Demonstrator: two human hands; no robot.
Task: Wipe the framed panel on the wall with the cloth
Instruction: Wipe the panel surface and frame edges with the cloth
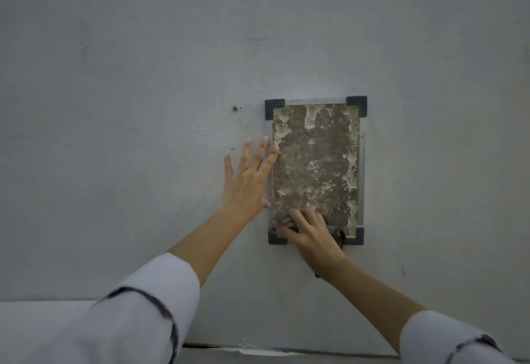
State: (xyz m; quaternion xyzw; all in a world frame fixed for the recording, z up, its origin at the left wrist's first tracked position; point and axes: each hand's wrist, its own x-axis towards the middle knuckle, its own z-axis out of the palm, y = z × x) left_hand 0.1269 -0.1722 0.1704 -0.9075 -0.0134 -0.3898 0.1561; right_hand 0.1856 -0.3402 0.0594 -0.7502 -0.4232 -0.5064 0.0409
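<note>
panel (315,160) sits centre-right; our right hand (309,234) presses the cloth (338,234) there, left hand (249,180) flat and spread wide. pushing hard could loosen a corner bracket (357,105).

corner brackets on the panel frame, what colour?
Dark grey, nearly black, corner brackets on a pale silvery frame; seen in the head view.

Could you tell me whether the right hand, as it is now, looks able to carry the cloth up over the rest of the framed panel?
Probably yes. The right hand presses the cloth at the bottom of the framed panel, and the surface above is uncovered. The left hand lies flat along the left edge, only its fingertips overlapping.
</note>
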